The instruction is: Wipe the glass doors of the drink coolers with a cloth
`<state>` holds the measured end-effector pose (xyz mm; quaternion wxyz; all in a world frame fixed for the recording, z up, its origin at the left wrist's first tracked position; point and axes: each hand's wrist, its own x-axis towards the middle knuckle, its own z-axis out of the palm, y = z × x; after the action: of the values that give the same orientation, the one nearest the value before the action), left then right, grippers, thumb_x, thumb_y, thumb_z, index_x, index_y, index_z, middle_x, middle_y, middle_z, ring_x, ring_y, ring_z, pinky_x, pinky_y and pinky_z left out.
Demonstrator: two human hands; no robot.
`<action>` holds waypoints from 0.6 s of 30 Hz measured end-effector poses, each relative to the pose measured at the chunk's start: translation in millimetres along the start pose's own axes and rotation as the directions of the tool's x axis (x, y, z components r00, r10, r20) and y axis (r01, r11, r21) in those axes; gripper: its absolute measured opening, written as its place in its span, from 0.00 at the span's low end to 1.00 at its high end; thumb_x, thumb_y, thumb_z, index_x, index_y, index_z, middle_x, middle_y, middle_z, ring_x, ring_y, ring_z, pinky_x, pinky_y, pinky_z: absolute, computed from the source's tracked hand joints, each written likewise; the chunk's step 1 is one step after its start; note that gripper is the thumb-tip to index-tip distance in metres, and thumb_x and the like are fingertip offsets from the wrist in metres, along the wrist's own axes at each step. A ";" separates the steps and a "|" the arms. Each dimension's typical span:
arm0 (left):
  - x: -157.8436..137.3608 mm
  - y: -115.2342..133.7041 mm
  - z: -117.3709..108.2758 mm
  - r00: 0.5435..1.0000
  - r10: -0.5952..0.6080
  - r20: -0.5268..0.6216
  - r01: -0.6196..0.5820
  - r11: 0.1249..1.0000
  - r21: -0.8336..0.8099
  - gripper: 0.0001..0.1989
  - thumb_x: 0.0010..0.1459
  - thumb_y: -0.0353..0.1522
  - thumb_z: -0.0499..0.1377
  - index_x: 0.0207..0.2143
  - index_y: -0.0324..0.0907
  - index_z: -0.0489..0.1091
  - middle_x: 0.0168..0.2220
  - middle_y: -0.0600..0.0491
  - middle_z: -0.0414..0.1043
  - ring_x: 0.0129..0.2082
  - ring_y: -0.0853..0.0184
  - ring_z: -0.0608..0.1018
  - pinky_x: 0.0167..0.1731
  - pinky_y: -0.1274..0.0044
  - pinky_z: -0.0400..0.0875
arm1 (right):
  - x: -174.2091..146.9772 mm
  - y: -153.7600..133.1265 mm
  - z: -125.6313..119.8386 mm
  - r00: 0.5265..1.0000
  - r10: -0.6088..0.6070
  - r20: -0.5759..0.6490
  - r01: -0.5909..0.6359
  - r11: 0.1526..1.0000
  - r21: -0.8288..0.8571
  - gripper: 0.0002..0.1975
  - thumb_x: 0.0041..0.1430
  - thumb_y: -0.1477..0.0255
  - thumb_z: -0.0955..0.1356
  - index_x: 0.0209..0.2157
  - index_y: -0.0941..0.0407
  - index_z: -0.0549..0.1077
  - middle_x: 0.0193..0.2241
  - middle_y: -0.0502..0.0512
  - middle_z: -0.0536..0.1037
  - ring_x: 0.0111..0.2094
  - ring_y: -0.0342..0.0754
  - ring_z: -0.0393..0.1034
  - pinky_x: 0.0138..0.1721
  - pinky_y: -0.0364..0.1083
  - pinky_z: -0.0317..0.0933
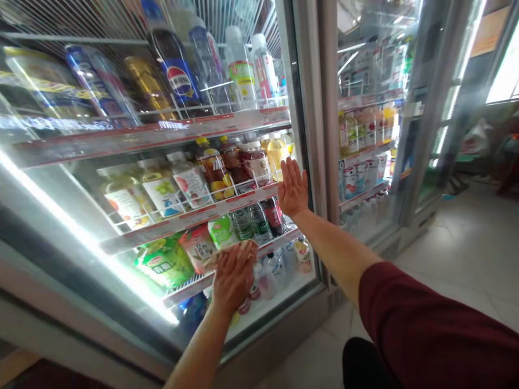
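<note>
My left hand (232,281) presses a crumpled pinkish-brown cloth (246,248) to the glass door (279,300) of a lit drinks fridge, low on the pane. Higher up, near the door's right edge, my right hand (293,189) lies flat on the glass with its fingers stretched and nothing in it. Behind the pane, shelves carry bottled drinks, among them a cola bottle (176,67), a lemon tea bottle (214,168) and a green drink pack (164,263). Part of the cloth is hidden under my left fingers.
A second glass-fronted fridge (367,129) with bottles and cartons stands to the right, past a metal door frame (314,129). Pale floor tiles (466,243) stretch off to the right. A plastic bag (478,135) lies in the far right background.
</note>
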<state>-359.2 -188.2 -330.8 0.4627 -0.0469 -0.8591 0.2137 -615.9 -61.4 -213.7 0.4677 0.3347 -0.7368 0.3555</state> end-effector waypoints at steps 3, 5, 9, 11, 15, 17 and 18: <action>25.8 -31.1 -14.9 0.995 0.089 -0.045 -0.087 0.995 0.047 0.26 0.69 0.26 0.58 0.67 0.52 0.72 0.65 0.54 0.74 0.74 0.62 0.65 0.77 0.66 0.48 | 0.0 -0.9 -1.2 1.000 0.011 0.018 -0.011 1.000 -0.011 0.33 0.77 0.66 0.51 0.79 0.54 0.47 0.79 0.57 0.54 0.80 0.52 0.42 0.80 0.64 0.40; 55.1 -61.5 -31.1 0.988 0.079 -0.133 -0.069 0.995 0.075 0.26 0.69 0.24 0.58 0.65 0.52 0.73 0.66 0.55 0.73 0.73 0.62 0.66 0.75 0.65 0.54 | 0.2 -1.2 -2.4 1.000 0.011 0.019 -0.011 1.000 -0.001 0.33 0.76 0.66 0.51 0.79 0.54 0.47 0.79 0.57 0.54 0.80 0.53 0.43 0.80 0.64 0.41; 85.7 -83.5 -43.0 0.962 -0.074 -0.261 0.114 0.983 0.143 0.29 0.70 0.26 0.58 0.70 0.55 0.68 0.70 0.54 0.69 0.75 0.57 0.62 0.75 0.58 0.55 | 0.6 -1.2 -3.7 1.000 0.005 0.029 -0.005 1.000 0.015 0.34 0.76 0.66 0.51 0.80 0.54 0.45 0.79 0.57 0.55 0.80 0.54 0.42 0.79 0.65 0.41; 74.5 -64.9 -33.9 0.968 -0.086 -0.237 0.133 0.973 0.190 0.31 0.70 0.26 0.58 0.73 0.52 0.64 0.70 0.52 0.69 0.77 0.55 0.59 0.76 0.56 0.51 | 0.5 -1.3 -3.2 1.000 0.006 0.023 -0.007 1.000 0.019 0.34 0.76 0.67 0.51 0.80 0.54 0.44 0.79 0.57 0.54 0.81 0.54 0.42 0.79 0.65 0.41; 34.9 -22.8 -13.0 0.998 0.018 -0.066 -0.009 0.990 0.144 0.31 0.70 0.28 0.56 0.74 0.46 0.63 0.67 0.49 0.73 0.77 0.55 0.60 0.78 0.59 0.48 | 0.1 -1.7 -1.5 1.000 0.003 0.000 -0.003 1.000 0.019 0.34 0.76 0.66 0.51 0.79 0.54 0.47 0.78 0.57 0.56 0.80 0.53 0.44 0.79 0.65 0.41; 32.9 -27.2 -14.9 0.994 0.102 -0.038 -0.097 0.988 0.120 0.30 0.71 0.26 0.54 0.73 0.48 0.65 0.66 0.51 0.74 0.74 0.58 0.66 0.76 0.62 0.52 | -0.1 -1.9 -1.4 1.000 -0.001 0.002 0.001 1.000 0.010 0.33 0.76 0.66 0.51 0.79 0.54 0.48 0.78 0.57 0.56 0.80 0.53 0.44 0.79 0.64 0.42; 39.2 -36.7 -19.8 0.991 0.122 -0.058 -0.114 0.986 0.124 0.30 0.71 0.24 0.53 0.72 0.49 0.66 0.66 0.52 0.74 0.72 0.59 0.68 0.75 0.63 0.54 | -0.1 -1.9 -1.5 1.000 0.000 0.001 0.000 1.000 0.009 0.33 0.76 0.66 0.51 0.79 0.54 0.49 0.78 0.57 0.56 0.80 0.53 0.44 0.79 0.64 0.42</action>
<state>-361.0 -204.1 -275.9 0.4790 -0.0767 -0.8249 0.2903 -613.6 -61.1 -213.0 0.4657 0.3368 -0.7356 0.3586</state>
